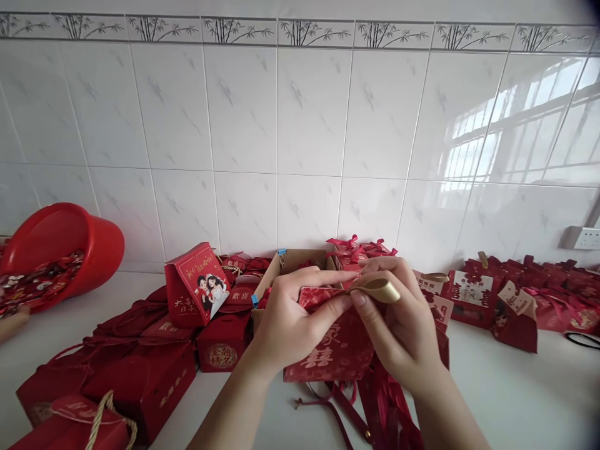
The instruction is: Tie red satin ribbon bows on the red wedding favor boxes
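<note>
Between my two hands is a red gift box point(344, 350) with pale printed characters on its front. My left hand point(302, 312) is closed on its top edge, thumb and fingers pinching near the middle. A loop of gold ribbon point(382, 289) stands out at the top of the box, and my right hand point(398, 312) pinches it between thumb and fingers. Whether the ribbon is knotted is hidden by my fingers. Below the box, several dark red ribbons point(387, 406) lie loose on the white countertop point(281, 419).
Red gift boxes point(140, 369) crowd the left side, one with a printed couple point(199, 284) on top. A red bucket point(100, 250) lies tipped with small packets inside. Behind my hands stands a cardboard box point(300, 257). More red boxes point(473, 300) line the right. Someone's hand point(14, 324) shows far left.
</note>
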A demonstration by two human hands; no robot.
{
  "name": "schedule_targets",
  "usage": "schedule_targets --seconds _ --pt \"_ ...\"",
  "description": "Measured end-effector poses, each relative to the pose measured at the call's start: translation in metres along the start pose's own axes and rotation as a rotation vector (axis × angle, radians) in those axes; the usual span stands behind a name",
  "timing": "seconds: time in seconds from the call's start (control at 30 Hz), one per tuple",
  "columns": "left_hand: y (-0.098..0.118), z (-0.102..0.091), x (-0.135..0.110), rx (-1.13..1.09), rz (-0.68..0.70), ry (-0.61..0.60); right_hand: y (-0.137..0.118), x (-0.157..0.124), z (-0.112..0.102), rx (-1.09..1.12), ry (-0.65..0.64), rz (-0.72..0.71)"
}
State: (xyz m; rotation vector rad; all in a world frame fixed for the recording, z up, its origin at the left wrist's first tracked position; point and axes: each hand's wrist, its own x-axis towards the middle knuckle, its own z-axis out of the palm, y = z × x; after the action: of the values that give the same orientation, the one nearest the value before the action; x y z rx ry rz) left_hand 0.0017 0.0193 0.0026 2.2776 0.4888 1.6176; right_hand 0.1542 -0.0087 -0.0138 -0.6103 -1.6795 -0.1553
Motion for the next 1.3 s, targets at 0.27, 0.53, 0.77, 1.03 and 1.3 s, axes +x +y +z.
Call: schedule_targets --seconds 0.27,0.53,0.77,1.03,1.3 --pt "-0.009 0.003 0.003 -0.080 -0.062 -0.036 0.004 0.002 0.002 0.003 0.013 0.015" --pt "-0.006 0.006 0.001 -0.049 -0.202 -0.042 0.006 0.003 0.001 0.033 -0.006 0.062" --pt "-0.003 0.002 0.000 0.011 -0.245 -0.039 0.002 0.004 0.002 0.073 -0.012 0.090" --pt "0.001 0.006 0.001 -0.018 -0.287 -0.017 0.006 0.001 -0.003 0.216 -0.038 0.200" --pt "-0.037 -0.032 0.004 0.331 -0.283 0.465 0.022 0.002 -0.037 0.230 0.286 0.696"
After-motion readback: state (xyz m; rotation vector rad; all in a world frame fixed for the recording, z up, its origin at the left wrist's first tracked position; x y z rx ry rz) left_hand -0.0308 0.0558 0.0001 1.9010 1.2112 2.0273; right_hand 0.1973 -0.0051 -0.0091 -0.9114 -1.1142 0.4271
